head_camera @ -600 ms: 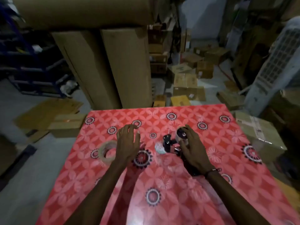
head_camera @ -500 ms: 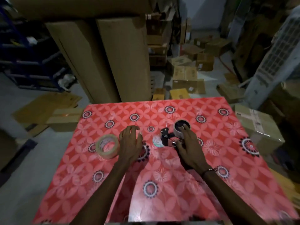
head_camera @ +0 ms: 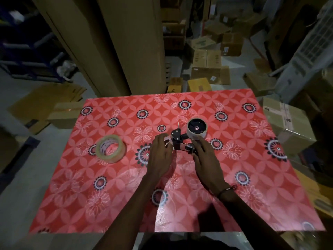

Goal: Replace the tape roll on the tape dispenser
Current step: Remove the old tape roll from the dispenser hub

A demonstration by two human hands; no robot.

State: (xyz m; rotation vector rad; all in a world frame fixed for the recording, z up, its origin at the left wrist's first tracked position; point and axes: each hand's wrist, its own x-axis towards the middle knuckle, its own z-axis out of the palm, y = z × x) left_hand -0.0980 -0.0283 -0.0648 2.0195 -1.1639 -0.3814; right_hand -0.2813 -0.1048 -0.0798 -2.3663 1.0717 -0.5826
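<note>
A black tape dispenser point(head_camera: 177, 140) lies on its side in the middle of the red flowered table point(head_camera: 234, 177). A nearly used-up roll point(head_camera: 196, 129) sits on its hub at the far end. My left hand point(head_camera: 159, 156) touches the dispenser's front end from the left, fingers curled against it. My right hand point(head_camera: 207, 159) rests on the handle, which it mostly hides. A full roll of clear tape point(head_camera: 110, 148) lies flat on the table to the left, a hand's width from my left hand.
Tall cardboard sheets point(head_camera: 117, 44) stand just behind the table's far edge. Cardboard boxes point(head_camera: 207, 67) litter the floor beyond, and one box point(head_camera: 286, 123) sits against the table's right side. Flattened cardboard point(head_camera: 46, 103) lies on the floor at the left.
My left hand has moved right, away from the full roll, and now touches the dispenser's front end. My right hand has stayed on the handle. The view has tilted down.
</note>
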